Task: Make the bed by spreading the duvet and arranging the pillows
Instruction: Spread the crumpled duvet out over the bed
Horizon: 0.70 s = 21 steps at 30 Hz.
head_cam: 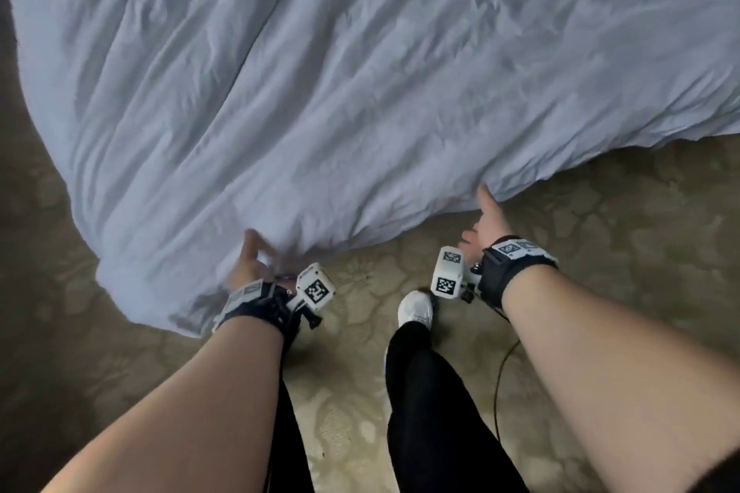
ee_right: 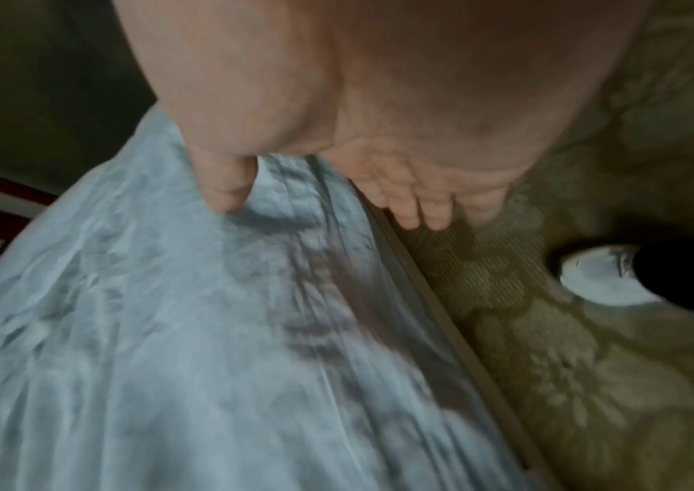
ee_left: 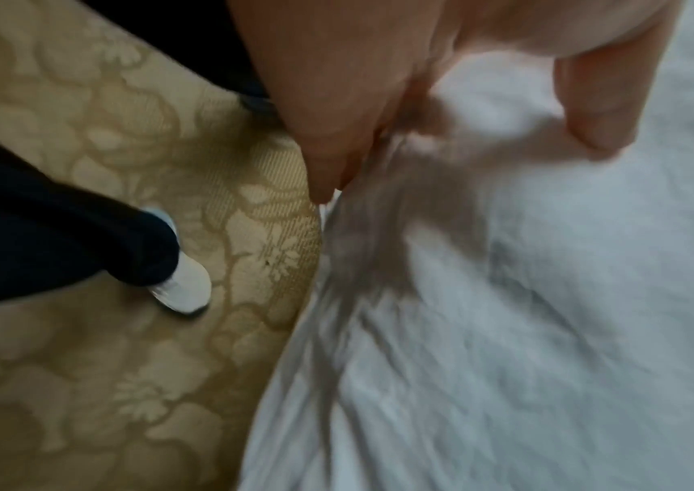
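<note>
Duvet (head_cam: 360, 72) is spread over the bed, its hem hanging above patterned carpet (head_cam: 600, 212). A bunch of the edge is pinched by the left hand (ee_left: 379, 83). The right hand (head_cam: 486, 220) is held at the hem, fingers extended, nothing gripped (thumb touching cloth). Fabric is white, creased; wrist views are blurred.

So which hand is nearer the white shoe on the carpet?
Right, though only by a little. The right hand is just above the white shoe in the head view, at the duvet edge. The left hand grips the duvet farther off to the left.
</note>
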{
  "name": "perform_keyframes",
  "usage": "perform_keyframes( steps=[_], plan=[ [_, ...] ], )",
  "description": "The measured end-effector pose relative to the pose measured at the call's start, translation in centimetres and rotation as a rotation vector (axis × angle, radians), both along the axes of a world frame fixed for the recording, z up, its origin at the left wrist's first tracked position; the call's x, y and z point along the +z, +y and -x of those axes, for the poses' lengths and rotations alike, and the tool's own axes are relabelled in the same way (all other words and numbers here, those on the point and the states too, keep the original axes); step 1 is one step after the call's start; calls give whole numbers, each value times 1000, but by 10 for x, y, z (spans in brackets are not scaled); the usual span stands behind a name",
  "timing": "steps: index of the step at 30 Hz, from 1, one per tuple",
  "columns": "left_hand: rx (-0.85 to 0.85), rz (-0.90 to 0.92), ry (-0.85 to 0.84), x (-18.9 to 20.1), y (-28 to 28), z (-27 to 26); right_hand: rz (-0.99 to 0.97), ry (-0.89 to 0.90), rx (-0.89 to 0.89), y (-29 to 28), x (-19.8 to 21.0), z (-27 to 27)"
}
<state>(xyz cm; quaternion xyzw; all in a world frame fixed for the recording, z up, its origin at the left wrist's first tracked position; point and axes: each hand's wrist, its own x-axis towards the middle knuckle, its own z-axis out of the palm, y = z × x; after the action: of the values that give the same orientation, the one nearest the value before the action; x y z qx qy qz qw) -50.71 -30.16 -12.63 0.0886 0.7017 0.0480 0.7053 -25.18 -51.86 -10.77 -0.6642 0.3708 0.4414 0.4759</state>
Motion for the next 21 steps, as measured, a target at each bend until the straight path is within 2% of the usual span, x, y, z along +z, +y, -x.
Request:
perform_keyframes(
  steps=[2,3,5,6,9,10,13,16,21],
  plan=[
    [19,-3,-17,16,-12,-18,-64,-26,-97,4,-3,-12],
    [-8,-62,43,17,-20,-27,-105,-44,-122,4,-8,-23],
    [21,-178,156,34,-36,-35,-163,-51,-84,10,-8,-39],
    [45,-200,154,40,-41,-34,-161,-52,-59,11,-5,-45],
    [87,-140,27,62,-46,-32,-219,-31,-46,17,12,-46],
    [169,-131,5,64,-44,-33,-215,-29,-18,19,19,-45],
    [247,-236,-64,74,-36,-29,-290,-110,44,31,34,-43],
    [259,-260,-158,85,-39,-24,-217,-251,132,37,46,-39],
    [276,-239,-210,84,-60,-4,-118,-304,212,14,44,-24]
  ],
)
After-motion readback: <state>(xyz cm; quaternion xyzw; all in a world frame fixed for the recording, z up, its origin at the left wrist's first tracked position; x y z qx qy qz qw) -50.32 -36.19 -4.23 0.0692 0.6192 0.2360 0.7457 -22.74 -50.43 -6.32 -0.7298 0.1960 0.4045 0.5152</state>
